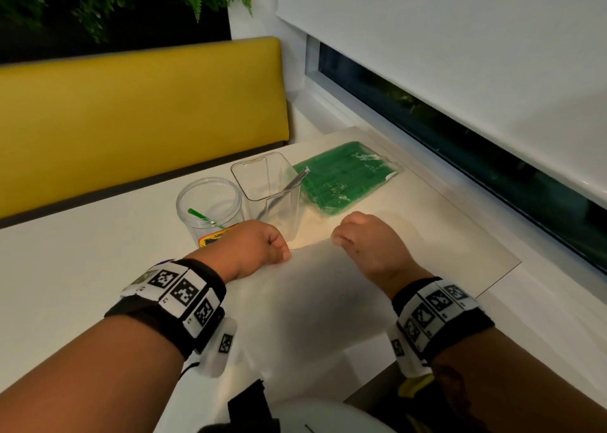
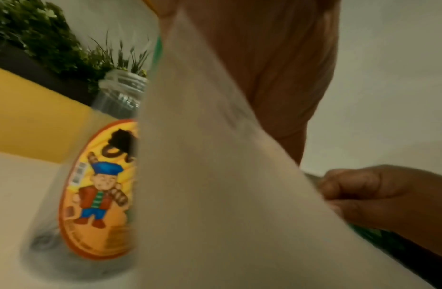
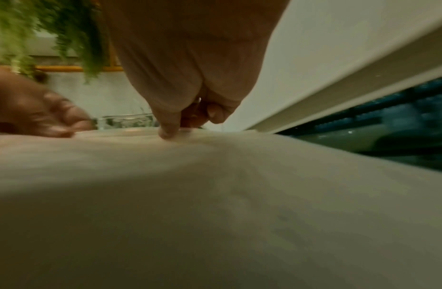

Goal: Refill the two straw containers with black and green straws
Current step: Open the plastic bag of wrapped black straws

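A white, slightly see-through bag (image 1: 322,294) lies on the table in front of me, its contents hidden. My left hand (image 1: 282,252) and right hand (image 1: 338,237) each pinch its far edge with curled fingers, a short gap between them. In the right wrist view the thumb presses on the white bag (image 3: 214,195). Behind the left hand stands a round clear jar (image 1: 210,206) with one green straw (image 1: 203,217) in it. To its right is a square clear container (image 1: 266,186) holding one dark straw (image 1: 289,186). A pack of green straws (image 1: 345,176) lies beyond it.
A yellow bench back (image 1: 138,120) runs along the table's far side. A window sill and dark window (image 1: 492,169) border the right. The jar's cartoon label (image 2: 101,176) sits close to my left wrist. Plants (image 1: 98,2) hang at the top left.
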Available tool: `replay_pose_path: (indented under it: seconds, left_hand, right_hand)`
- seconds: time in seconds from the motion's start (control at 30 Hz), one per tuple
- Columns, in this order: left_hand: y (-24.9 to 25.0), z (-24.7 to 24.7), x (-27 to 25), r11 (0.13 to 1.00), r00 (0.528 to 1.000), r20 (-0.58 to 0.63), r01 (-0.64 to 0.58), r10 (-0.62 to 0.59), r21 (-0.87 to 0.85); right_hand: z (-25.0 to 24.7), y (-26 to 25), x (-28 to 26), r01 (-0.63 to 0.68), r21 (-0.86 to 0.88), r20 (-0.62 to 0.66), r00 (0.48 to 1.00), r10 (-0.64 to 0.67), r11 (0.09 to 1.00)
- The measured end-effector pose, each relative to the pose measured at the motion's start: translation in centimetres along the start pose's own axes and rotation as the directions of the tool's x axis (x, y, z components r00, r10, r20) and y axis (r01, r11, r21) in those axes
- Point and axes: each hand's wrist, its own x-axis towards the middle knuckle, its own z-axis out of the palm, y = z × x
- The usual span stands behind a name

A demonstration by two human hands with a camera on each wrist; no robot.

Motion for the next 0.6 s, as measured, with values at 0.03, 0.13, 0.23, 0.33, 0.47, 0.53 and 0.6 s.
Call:
replay_pose_path:
  seconds: [0.03,0.13,0.23,0.33,0.47,0.53,0.6]
  left_hand:
    - [-0.4,-0.3,-0.2,1.0,0.999,0.031,0.013,-0.012,-0.008]
    - [-0.9,-0.5,-0.7,0.99,0.991,0.132,0.056,-0.039,-0.132]
    - [-0.3,0.1,-0.8,0.956,0.984,0.17,0.101,-0.055,-0.275]
    - [0.5,0.7,-0.6,0.948,0.985,0.166,0.1,-0.051,-0.302]
    - [0.0,0.7,-0.6,0.908,0.972,0.23,0.128,-0.036,-0.398]
    - [-0.5,0.4,-0.9,0.897,0.963,0.268,0.139,-0.024,-0.419]
    - [-0.8,0.2,-1.0,0.89,0.958,0.288,0.14,-0.011,-0.434]
  right_hand:
    - [-0.1,0.5,-0.2,-0.03,0.022,0.008,1.0,0.029,0.999]
    - [-0.1,-0.2,-0.2,-0.033,0.068,0.028,0.999,0.031,0.997]
    - [0.1,-1.6,0.4,-0.01,0.108,0.035,0.999,0.006,0.994]
    - [0.4,-2.5,0.7,0.027,0.11,0.025,0.999,-0.03,0.994]
    - [-0.1,-1.7,0.3,0.0,0.029,0.031,1.0,-0.001,1.0]
    - [-0.6,-0.1,-0.3,-0.081,-0.025,0.022,0.996,0.081,0.996]
    - [-1.3,1.0,-0.8,-0.159,-0.059,0.027,0.987,0.16,0.986]
